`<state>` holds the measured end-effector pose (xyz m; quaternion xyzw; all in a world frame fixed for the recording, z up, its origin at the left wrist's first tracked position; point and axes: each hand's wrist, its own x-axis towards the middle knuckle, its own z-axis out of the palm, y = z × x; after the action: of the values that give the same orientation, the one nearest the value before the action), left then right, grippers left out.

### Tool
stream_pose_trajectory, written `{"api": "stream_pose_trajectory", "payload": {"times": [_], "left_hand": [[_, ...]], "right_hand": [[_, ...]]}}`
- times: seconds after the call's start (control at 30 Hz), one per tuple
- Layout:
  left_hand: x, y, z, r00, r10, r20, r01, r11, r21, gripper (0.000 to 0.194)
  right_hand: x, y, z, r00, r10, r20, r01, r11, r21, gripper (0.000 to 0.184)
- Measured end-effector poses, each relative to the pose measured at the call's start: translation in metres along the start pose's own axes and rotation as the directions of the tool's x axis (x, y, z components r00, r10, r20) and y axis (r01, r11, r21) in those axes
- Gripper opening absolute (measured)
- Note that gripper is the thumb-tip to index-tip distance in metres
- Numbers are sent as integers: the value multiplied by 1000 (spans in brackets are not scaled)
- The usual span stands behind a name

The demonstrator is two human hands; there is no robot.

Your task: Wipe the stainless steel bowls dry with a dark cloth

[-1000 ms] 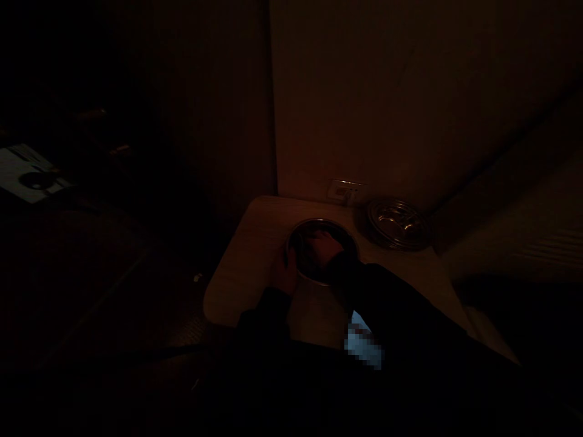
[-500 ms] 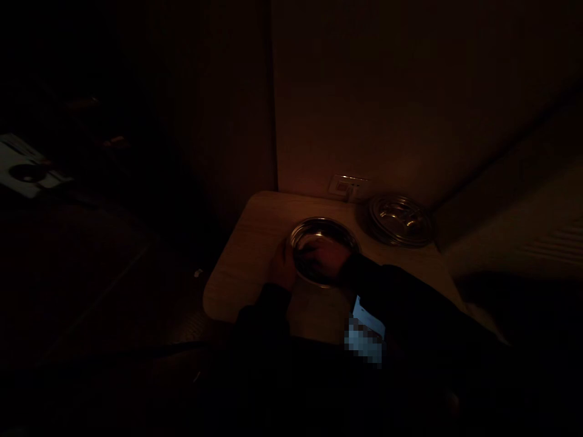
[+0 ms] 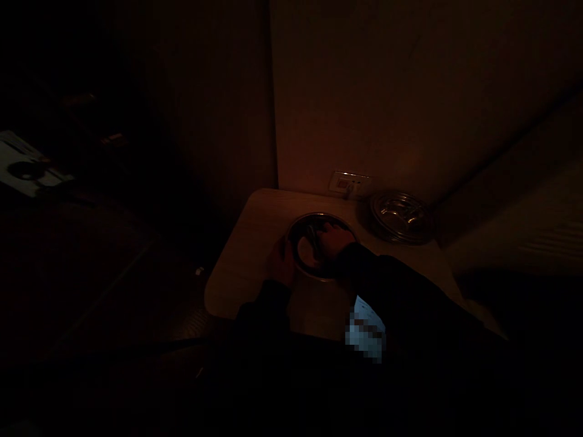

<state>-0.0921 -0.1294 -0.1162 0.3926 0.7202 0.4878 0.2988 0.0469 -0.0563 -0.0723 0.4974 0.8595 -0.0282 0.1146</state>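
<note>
A round, shiny metal bowl (image 3: 322,214) stands on the small wooden table in very dim light. My left hand (image 3: 283,262) is at its left side, with the thumb at the rim and the fingers around the outer wall. Inside the bowl is my right hand (image 3: 336,238), its fingers bent over the bottom. A dark shape lies beside those fingers; whether it is a cloth or shadow I cannot tell. Part of the bowl's bottom shows as a paler round patch left of the right hand.
Stacked metal bowls (image 3: 403,218) stand at the back right of the table (image 3: 246,243). A wall socket (image 3: 350,183) with something plugged in sits just above the table. A lit, blurred screen (image 3: 367,331) glows below my right forearm. A pale object (image 3: 27,167) is at the far left.
My right hand has moved up and to the right inside the bowl, uncovering part of its bottom. My left hand stays at the rim.
</note>
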Motion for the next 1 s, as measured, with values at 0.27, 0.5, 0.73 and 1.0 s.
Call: {"api": "stream_pose_trajectory", "payload": {"times": [0.27, 0.5, 0.73, 1.0], "left_hand": [[-3, 2, 0, 999, 28, 32, -28, 1000, -5, 38], [1, -3, 3, 1000, -4, 0, 4, 1000, -29, 40], [1, -6, 1, 1000, 19, 22, -18, 998, -52, 39], [1, -6, 1, 999, 27, 42, -25, 999, -43, 42]], "right_hand": [[10, -13, -2, 999, 51, -12, -51, 999, 11, 31], [-12, -25, -2, 952, -306, -4, 305, 950, 72, 29], [2, -16, 0, 975, -218, -49, 221, 972, 84, 32], [14, -4, 0, 990, -117, -77, 123, 989, 78, 28]]}}
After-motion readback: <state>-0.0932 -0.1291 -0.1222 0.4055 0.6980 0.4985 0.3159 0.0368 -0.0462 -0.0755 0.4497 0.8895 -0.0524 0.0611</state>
